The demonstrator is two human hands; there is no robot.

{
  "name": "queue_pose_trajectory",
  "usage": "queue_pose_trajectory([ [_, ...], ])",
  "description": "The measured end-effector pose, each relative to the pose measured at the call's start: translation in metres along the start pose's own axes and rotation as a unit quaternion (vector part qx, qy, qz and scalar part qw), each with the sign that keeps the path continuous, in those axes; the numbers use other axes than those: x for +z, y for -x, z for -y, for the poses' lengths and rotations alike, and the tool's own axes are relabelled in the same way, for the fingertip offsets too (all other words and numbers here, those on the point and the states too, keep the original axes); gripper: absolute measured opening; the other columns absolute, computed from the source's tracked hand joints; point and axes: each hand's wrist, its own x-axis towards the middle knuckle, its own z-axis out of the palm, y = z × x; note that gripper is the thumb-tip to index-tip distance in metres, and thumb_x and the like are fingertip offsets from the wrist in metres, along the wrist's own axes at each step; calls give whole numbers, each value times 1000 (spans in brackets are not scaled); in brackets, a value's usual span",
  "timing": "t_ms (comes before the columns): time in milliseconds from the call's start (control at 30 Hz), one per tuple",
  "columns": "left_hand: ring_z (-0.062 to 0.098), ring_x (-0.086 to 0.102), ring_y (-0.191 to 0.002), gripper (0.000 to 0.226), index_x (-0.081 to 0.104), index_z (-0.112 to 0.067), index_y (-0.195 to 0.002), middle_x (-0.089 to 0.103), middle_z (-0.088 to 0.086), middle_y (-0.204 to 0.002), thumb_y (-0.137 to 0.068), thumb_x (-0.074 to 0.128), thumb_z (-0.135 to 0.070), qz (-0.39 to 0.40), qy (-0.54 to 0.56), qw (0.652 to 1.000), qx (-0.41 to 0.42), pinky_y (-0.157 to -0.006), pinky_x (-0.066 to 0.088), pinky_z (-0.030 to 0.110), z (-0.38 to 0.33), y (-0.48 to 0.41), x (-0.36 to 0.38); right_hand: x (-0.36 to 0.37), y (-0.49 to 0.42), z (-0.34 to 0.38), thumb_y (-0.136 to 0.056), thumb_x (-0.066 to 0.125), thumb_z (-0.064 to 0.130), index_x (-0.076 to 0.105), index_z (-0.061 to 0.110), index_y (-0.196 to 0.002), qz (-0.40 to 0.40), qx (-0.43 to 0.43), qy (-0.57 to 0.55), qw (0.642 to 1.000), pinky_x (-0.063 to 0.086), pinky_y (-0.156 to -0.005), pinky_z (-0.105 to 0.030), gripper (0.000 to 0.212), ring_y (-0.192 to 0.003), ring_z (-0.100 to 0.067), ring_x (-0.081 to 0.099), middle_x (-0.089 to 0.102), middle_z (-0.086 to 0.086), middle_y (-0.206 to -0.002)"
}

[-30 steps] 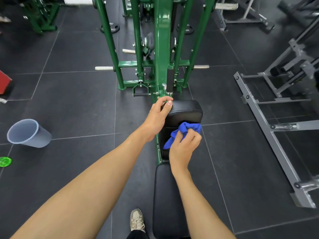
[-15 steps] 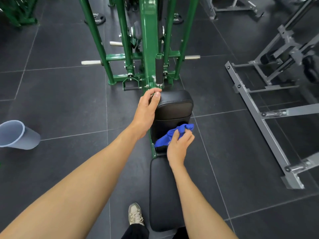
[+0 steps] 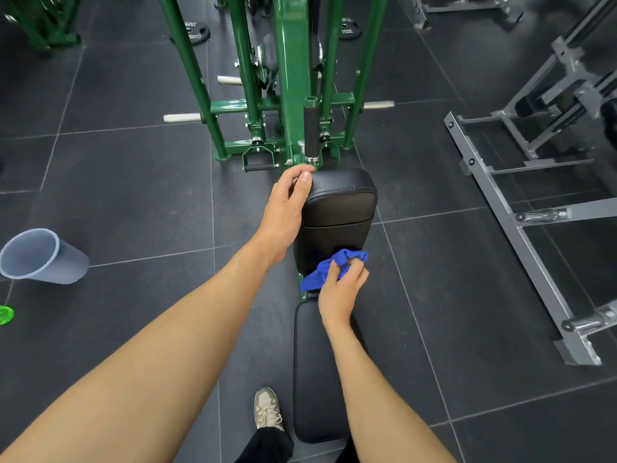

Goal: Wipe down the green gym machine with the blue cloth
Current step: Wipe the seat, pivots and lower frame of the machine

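The green gym machine stands ahead, its frame rising out of the top of the view. A black chest pad faces me, with a black seat pad below it. My left hand grips the pad's upper left corner, thumb on top. My right hand holds the bunched blue cloth against the lower part of the chest pad, just above the seat.
A grey bucket lies tilted on the dark tiled floor at left, a green lid beside it. A grey metal frame runs along the right. My shoe stands left of the seat. Weight plates lie behind the machine.
My right hand has slid the blue cloth down the chest pad toward the seat. My left hand keeps its grip on the pad's corner. The view has shifted slightly.
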Motion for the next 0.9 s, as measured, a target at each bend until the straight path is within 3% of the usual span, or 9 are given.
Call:
queue_pose_trajectory([
  [100, 10, 54, -124, 25, 63, -45, -124, 60, -8, -131, -106, 46, -51, -14, -2, 1000, 5, -114, 42, 42, 0, 1, 1, 17, 18, 16, -105, 56, 19, 55, 10, -124, -17, -22, -30, 999, 43, -82, -24, 21, -110, -28, 58, 44, -7, -133],
  [200, 11, 57, -116, 25, 63, -42, -124, 62, -4, -125, -108, 46, -47, -8, -2, 1000, 4, -109, 47, 41, -3, 1, 0, 33, 30, 49, -103, 60, 18, 59, 10, -124, -25, -71, -65, 995, 40, -82, -6, 22, -106, -12, 55, 45, -1, -129],
  [267, 15, 58, -114, 24, 64, -41, -123, 62, 0, -123, -108, 46, -47, -2, -5, 1000, 1, -108, 48, 41, -4, 1, -1, 35, 29, 48, -101, 63, 16, 60, 10, -119, -24, -84, -63, 994, 39, -82, -4, 19, -103, -11, 54, 44, 1, -124],
  [433, 14, 56, -121, 23, 63, -48, -121, 61, -2, -128, -107, 45, -51, 2, -3, 1000, 1, -113, 44, 44, -3, 2, -1, 29, 30, 6, -99, 64, 14, 56, 13, -107, 19, -26, -15, 999, 44, -78, -28, 11, -95, -21, 58, 45, 0, -117],
  [500, 15, 55, -123, 24, 62, -51, -120, 60, -2, -129, -104, 45, -56, 6, -7, 1000, -2, -114, 43, 47, -2, 2, -2, 32, 34, 11, -99, 65, 15, 58, 14, -107, 4, -25, -27, 999, 45, -78, -28, 10, -95, -20, 58, 47, -1, -118],
  [600, 16, 55, -124, 26, 62, -52, -120, 59, -2, -131, -102, 45, -59, 6, -8, 1000, -4, -114, 43, 48, -2, 1, -3, 41, 39, 37, -97, 69, 14, 62, 15, -111, -15, -94, -53, 994, 46, -80, -15, 16, -98, -14, 58, 47, 3, -119],
  [733, 18, 56, -126, 28, 62, -52, -121, 60, -4, -131, -100, 46, -62, 13, -8, 1000, -1, -113, 44, 50, 0, 0, -4, 48, 39, 19, -96, 68, 11, 58, 16, -103, 3, -125, -11, 992, 46, -79, -24, 13, -96, -18, 55, 42, 8, -113],
  [833, 20, 56, -124, 27, 63, -51, -120, 60, 0, -127, -101, 46, -60, 15, -11, 1000, 3, -113, 44, 50, 1, -1, -4, 39, 36, -19, -96, 65, 7, 55, 13, -98, 41, -84, 40, 995, 48, -83, -34, 12, -96, -23, 54, 44, 0, -113],
  [900, 21, 57, -121, 24, 63, -50, -119, 60, 5, -125, -102, 46, -57, 21, -9, 1000, 3, -112, 44, 51, -1, 0, -4, 27, 31, -30, -96, 64, 6, 56, 9, -100, 34, -60, 50, 996, 47, -86, -33, 10, -99, -23, 54, 48, -8, -116],
])
